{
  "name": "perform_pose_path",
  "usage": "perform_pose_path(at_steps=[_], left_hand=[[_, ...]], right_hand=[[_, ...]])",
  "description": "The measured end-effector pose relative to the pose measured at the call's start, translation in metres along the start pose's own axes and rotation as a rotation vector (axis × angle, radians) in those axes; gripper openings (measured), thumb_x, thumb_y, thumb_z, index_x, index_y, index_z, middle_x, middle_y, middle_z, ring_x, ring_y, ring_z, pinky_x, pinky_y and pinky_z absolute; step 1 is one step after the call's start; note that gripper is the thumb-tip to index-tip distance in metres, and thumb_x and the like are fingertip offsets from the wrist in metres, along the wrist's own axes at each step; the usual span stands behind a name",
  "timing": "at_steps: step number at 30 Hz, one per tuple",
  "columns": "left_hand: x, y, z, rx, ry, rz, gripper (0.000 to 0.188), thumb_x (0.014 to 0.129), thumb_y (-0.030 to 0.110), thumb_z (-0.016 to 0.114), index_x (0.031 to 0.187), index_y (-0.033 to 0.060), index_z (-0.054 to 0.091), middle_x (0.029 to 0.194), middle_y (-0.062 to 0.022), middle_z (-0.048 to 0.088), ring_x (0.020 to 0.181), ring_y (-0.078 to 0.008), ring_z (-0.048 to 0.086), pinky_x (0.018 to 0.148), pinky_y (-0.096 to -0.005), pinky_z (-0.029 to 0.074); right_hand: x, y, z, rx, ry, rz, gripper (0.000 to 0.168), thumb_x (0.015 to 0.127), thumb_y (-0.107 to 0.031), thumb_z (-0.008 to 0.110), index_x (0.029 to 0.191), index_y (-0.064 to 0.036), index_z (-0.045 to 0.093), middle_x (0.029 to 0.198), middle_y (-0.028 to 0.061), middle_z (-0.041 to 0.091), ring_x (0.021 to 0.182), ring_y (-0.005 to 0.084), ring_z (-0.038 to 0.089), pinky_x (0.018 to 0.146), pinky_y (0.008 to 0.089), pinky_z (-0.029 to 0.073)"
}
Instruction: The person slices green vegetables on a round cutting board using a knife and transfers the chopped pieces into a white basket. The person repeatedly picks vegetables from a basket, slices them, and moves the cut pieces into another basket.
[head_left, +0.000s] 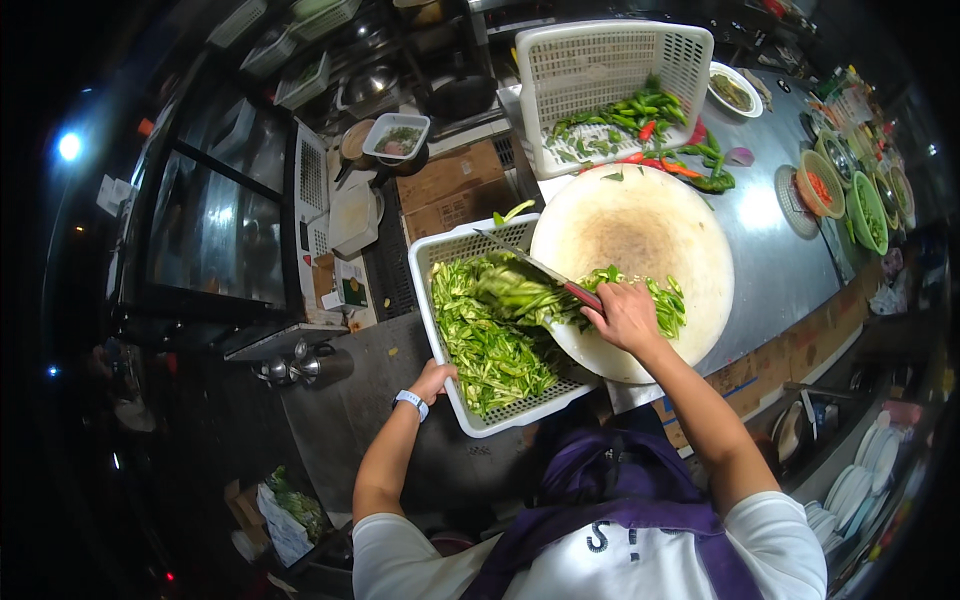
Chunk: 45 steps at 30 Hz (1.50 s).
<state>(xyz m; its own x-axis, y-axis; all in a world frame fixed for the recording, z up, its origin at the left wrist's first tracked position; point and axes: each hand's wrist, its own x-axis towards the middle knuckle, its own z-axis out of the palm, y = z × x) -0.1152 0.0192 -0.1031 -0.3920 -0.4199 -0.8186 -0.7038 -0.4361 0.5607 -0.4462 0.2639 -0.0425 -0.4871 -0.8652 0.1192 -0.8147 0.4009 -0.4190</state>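
My left hand grips the near left rim of a white perforated plastic basket, which is tilted against the edge of a round chopping board. Sliced green peppers fill much of the basket. My right hand holds a knife by its red handle, the blade reaching over the basket. A blurred clump of slices is moving off the board's left edge into the basket. More slices lie on the board beside and under my right hand.
Behind the board, a white basket lies on its side, with whole green and red peppers spilling out. Bowls and a green basket stand at the right on the steel counter. A cardboard box lies at the back left.
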Motion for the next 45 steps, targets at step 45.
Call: perform_pose_path(at_steps=[45], left_hand=[[-0.017,-0.083,0.02,-0.179,0.092,-0.021,0.032,0.072,0.014,0.06,0.099,0.0026,0.048,0.084,-0.0057,0.051,0.075,-0.0175,0.052,0.065,-0.0362,0.047]], right_hand=[[-0.128,-0.049,0.016,0.657,-0.228,0.443,0.032,0.088,-0.02,0.067,0.108,-0.005,0.046,0.073,0.0162,0.054,0.066,0.0321,0.055,0.064,0.0403,0.046]])
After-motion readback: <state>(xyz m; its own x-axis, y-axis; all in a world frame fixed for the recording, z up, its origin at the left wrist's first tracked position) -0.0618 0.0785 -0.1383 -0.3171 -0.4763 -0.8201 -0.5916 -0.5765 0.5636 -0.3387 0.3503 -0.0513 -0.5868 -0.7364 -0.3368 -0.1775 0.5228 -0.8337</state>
